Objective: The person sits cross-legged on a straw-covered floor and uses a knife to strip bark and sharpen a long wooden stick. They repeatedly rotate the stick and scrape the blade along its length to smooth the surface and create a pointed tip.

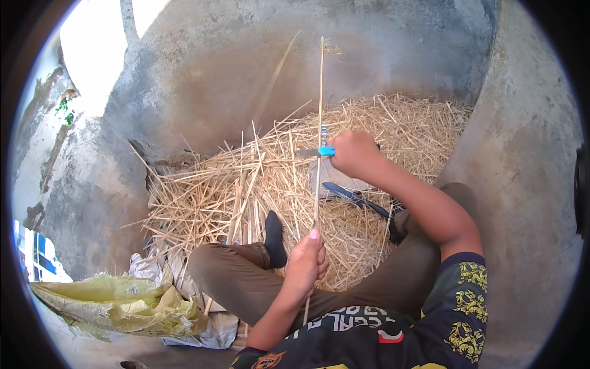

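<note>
A long, thin pale stick, which looks like split bamboo, stands nearly upright in front of me. My left hand is closed around its lower part, above my lap. My right hand, also closed, grips a knife with a bright blue handle. The knife's short blade points left and lies across the stick at about mid-length, against it or very close. A thin curl hangs at the stick's top end. Most of the knife's handle is hidden inside my right fist.
Straw-like shavings heap up against the grey wall. A dark-bladed knife lies by my right leg. Several split sticks lie near my socked foot. A yellowish woven sack sits at the lower left.
</note>
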Demonstrator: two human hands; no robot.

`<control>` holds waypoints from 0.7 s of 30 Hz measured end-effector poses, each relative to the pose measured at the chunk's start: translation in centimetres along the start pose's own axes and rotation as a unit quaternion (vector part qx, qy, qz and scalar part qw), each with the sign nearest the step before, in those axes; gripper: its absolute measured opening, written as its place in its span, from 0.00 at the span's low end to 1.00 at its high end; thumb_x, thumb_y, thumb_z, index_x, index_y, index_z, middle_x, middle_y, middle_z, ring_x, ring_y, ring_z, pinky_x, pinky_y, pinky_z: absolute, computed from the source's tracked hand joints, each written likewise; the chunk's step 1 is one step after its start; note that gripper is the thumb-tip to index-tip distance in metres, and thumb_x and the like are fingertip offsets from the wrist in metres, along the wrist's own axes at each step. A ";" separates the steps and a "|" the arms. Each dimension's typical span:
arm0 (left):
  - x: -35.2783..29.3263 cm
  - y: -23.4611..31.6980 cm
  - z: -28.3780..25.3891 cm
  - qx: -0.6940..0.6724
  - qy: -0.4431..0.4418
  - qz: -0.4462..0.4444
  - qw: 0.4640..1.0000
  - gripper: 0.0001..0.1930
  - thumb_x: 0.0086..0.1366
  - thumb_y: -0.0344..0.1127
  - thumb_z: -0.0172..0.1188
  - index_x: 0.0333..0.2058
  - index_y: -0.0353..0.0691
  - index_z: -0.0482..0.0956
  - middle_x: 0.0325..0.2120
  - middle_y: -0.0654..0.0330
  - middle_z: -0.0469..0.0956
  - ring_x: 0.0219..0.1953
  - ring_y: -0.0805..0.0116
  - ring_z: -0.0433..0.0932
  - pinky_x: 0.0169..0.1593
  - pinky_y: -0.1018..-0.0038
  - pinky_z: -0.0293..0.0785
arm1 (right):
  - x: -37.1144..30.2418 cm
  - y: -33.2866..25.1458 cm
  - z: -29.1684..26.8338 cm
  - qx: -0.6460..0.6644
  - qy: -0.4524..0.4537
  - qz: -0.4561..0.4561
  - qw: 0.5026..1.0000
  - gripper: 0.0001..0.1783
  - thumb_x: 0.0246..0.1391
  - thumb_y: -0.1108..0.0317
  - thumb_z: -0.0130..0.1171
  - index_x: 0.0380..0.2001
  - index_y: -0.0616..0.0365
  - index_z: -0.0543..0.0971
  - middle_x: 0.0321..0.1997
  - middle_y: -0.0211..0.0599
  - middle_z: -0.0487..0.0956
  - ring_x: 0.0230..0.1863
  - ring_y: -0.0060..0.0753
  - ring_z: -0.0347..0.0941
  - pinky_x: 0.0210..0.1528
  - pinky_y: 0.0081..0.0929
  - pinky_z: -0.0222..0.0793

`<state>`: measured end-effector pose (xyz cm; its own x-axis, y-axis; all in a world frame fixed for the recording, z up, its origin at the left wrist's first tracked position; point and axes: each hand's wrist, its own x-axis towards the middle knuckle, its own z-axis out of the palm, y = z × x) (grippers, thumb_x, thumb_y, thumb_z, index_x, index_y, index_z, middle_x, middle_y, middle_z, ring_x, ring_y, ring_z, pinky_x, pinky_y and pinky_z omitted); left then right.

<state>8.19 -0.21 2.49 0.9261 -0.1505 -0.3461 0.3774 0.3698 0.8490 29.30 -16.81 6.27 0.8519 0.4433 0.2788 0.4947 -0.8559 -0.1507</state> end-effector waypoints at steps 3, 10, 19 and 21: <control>-0.3 -0.7 0.5 0.058 0.018 0.025 0.998 0.18 0.78 0.49 0.41 0.30 0.46 0.63 0.16 0.71 0.55 0.13 0.82 0.50 0.16 0.80 0.46 | 0.3 0.4 0.9 -0.002 0.061 -0.029 0.998 0.08 0.48 0.63 0.57 0.26 0.52 0.84 0.21 0.41 0.80 0.25 0.44 0.81 0.27 0.41 0.77; -0.4 -1.1 0.5 0.101 0.011 0.070 0.992 0.17 0.78 0.47 0.41 0.30 0.44 0.64 0.16 0.71 0.58 0.13 0.82 0.53 0.16 0.80 0.48 | 1.9 1.3 -0.5 -0.006 0.067 0.049 0.996 0.10 0.52 0.62 0.56 0.26 0.53 0.84 0.24 0.44 0.82 0.27 0.48 0.82 0.28 0.42 0.77; -1.3 -2.9 2.0 0.239 -0.028 0.097 0.966 0.19 0.78 0.45 0.42 0.28 0.41 0.66 0.15 0.72 0.60 0.15 0.85 0.56 0.18 0.81 0.54 | 4.6 13.8 -3.5 -0.007 0.138 0.300 0.944 0.14 0.56 0.58 0.57 0.30 0.56 0.84 0.28 0.45 0.84 0.31 0.46 0.83 0.32 0.43 0.78; -1.3 -4.2 1.7 0.286 -0.050 0.102 0.952 0.19 0.78 0.45 0.43 0.28 0.41 0.66 0.15 0.72 0.60 0.16 0.85 0.57 0.19 0.80 0.55 | 4.5 17.0 -4.1 0.053 0.109 0.382 0.916 0.16 0.58 0.55 0.57 0.32 0.57 0.84 0.29 0.43 0.84 0.31 0.45 0.83 0.33 0.43 0.78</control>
<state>5.41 -3.14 0.02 0.9646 -0.2260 -0.1358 0.1023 -0.1540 0.9828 40.84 -30.45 8.89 0.9078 -0.3476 0.2344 -0.2078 -0.8587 -0.4685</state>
